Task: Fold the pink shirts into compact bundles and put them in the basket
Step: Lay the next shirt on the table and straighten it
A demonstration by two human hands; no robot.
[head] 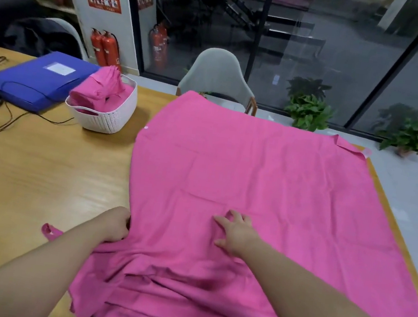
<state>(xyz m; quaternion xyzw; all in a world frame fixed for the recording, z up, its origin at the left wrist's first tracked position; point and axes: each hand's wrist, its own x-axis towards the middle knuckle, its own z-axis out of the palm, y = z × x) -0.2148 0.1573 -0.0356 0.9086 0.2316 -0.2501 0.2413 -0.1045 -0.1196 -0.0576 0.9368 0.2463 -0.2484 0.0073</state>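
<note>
Both of my forearms reach in from the near edge, over the bunched lower part of the pink shirt [254, 169]. That shirt is the largest thing before me: it lies spread across the wooden surface [40, 176], flat and smooth at its far half, rumpled into folds at the near edge, with its far right corner turned over at the corner of the surface. A small loose pink strip pokes out just left of the shirt, beside my left wrist.

Left of the shirt, a blue folder [40, 80] lies flat on the surface, with dark cables trailing in front of it. Between the folder and the shirt stands the white basket [107, 118], apart from the shirt's left edge. Folded pink bundles [100, 90] sit in it and rise above its rim.

Beyond the shirt's far edge, a grey chair [217, 77] is drawn up to the surface.

My right hand [236, 232] rests on the shirt near its middle, palm down, the fingers [220, 222] spread and lightly bent, pressing the cloth. My left hand [115, 224] is at the shirt's left edge, curled into a fist that gathers the cloth; its fingertips are hidden under the hand, so I cannot tell exactly how they pinch.
</note>
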